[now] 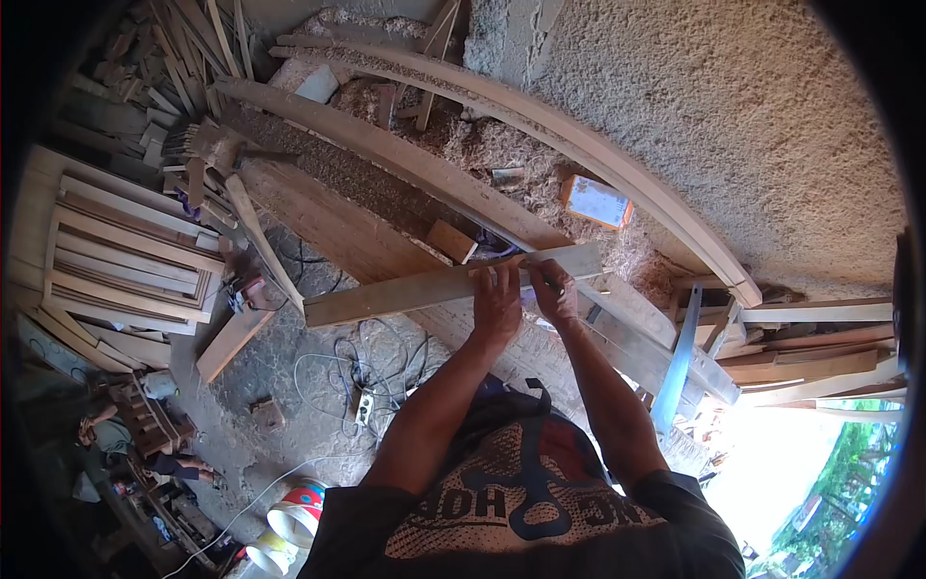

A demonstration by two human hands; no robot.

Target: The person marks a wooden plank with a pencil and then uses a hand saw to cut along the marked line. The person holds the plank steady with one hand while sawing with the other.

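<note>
A big rough wall [723, 125] stands at the top right. Below it is a long wooden bench [338, 217], and beside its flat plank runs a deep trough full of brown wood dust and shavings [328, 145]. On the left lies a wooden frame [135, 253] with many slats. A long, flat board [405, 293] reaches across above the bench, and both hands are near its right end. On the floor at the bottom left is a red and white bucket [307, 497], with a pale bucket [273, 552] just beside it (I can't tell what is in either one). An orange and white box [598, 201] sits in more shavings by the wall, and what it has inside doesn't show. The left hand [498, 301] is clamped on the board, with its fingers over the top. The right hand [554, 292] is just beside it, fingers curled at the board, but I can't tell if it grips. A small wood block [450, 241] sits on the bench, and a white power strip [364, 407] is on the floor.
</note>
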